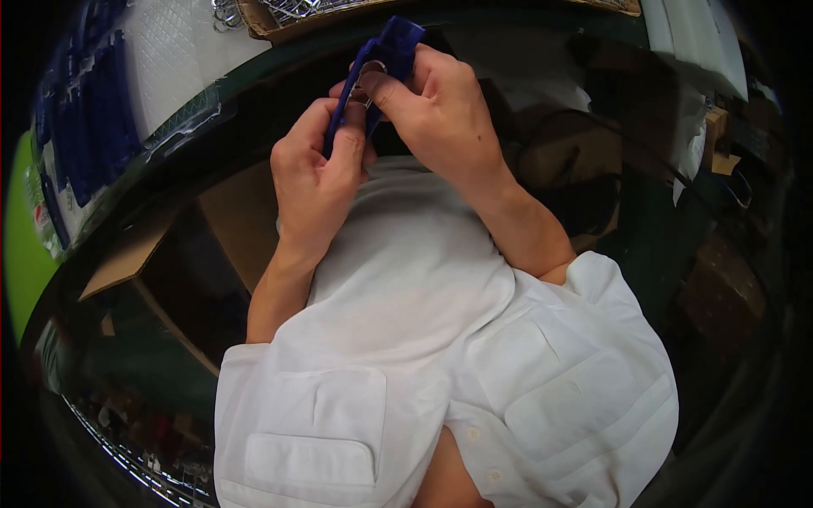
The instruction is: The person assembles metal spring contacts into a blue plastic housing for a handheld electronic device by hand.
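Both my hands hold a dark blue plastic piece (401, 35), long and narrow, tilted up and to the right in front of me. My left hand (315, 173) grips its lower end, thumb laid along the face. From the right, my right hand (453, 114) closes round the upper part, its thumb pressing down near the middle. Under the two thumbs a shiny metal wire piece (360, 96) shows in part against the blue plastic. The thumbs cover most of it, and the fingers behind the plastic are hidden.
At the far edge a cardboard tray (258, 21) holds several shiny wire parts. More blue plastic pieces (97, 123) lie at the left beside clear wrapping and a plastic bottle (38, 203). An open cardboard box (237, 220) stands low on the left. White sheets (699, 42) stand upper right.
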A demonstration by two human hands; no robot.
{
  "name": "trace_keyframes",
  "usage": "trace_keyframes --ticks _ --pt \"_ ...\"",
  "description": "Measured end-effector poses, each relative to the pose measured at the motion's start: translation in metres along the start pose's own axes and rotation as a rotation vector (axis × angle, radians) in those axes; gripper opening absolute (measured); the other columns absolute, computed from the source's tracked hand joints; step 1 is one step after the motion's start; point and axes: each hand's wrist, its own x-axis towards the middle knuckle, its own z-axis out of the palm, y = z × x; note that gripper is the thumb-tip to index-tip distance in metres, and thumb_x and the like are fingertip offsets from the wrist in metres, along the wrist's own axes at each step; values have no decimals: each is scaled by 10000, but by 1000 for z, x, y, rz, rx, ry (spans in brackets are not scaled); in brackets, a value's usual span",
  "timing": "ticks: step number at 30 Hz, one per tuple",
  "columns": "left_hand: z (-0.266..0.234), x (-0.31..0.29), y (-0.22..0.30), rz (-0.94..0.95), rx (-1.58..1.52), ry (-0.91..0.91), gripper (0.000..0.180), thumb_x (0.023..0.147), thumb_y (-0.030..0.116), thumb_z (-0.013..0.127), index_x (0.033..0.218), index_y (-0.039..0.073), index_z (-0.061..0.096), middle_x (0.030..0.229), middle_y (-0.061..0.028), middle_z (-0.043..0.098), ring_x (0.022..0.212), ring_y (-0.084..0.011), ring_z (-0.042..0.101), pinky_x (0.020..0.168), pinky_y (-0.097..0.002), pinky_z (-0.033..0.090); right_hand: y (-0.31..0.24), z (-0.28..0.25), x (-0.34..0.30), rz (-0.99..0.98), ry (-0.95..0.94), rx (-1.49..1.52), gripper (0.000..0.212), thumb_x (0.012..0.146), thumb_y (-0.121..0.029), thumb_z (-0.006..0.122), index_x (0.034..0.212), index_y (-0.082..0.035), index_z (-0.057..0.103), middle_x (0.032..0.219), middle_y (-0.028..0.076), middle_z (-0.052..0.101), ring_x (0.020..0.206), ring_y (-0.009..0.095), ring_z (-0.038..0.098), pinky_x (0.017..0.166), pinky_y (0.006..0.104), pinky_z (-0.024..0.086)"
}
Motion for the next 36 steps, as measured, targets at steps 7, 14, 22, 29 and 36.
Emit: trace_keyframes --ticks 7,14,22,29,36 --pt "-2 2 1 -19 4 20 180 1067 154 610 1095 1 702 732 -11 658 644 -57 623 557 -213 500 5 -4 11 4 -110 112 186 1041 -126 599 986 39 667 791 98 736 593 168 694 516 313 532" --pt "1 0 4 66 -43 -34 202 1070 143 589 1148 -28 663 827 -43 703 683 -90 647 611 -245 525 4 -6 3 105 -108 94 218 1081 -113 582 1187 38 697 1057 92 778 904 126 712 783 272 599" --pt "1 4 15 247 142 -60 193 1081 121 551 1126 -25 669 750 -53 683 657 -100 639 586 -262 522 2 1 -13 -73 -87 -17 173 1071 -126 585 1120 4 688 852 66 703 726 97 650 622 264 536" --pt "3 2 14 278 127 -46 220 1091 131 488 1077 -21 646 691 -54 646 573 -105 607 521 -265 474 -1 9 -19 -66 -5 193 154 1055 -123 591 1064 11 667 750 43 688 599 86 628 517 253 499" --pt "4 0 9 222 94 -52 221 1080 121 477 1118 -25 639 660 -48 634 546 -108 608 510 -260 472 4 1 -16 -44 -78 83 213 1087 -83 549 1187 1 718 894 50 742 709 78 681 534 225 546"
